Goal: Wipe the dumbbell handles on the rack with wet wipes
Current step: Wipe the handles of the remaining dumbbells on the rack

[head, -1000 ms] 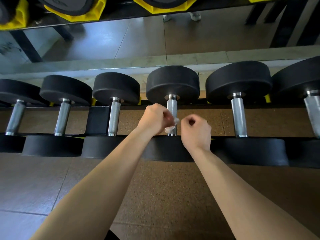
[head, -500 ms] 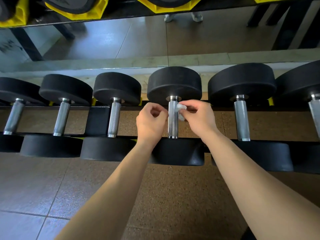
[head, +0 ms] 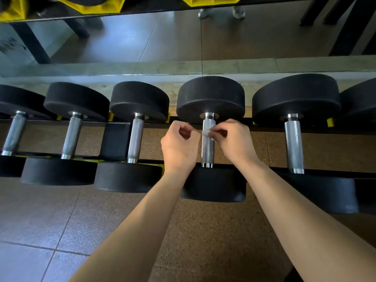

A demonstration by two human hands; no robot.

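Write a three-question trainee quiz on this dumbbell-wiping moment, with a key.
1. True or false: the left hand holds the wet wipe.
2. Counting from the left edge, which handle does the wipe touch? A) second B) fourth C) fifth
3. Fill in: on that handle, the wipe sits nearer the ___ end (far or near).
Key: 1 false, the right hand pinches it; 2 B; 3 far.
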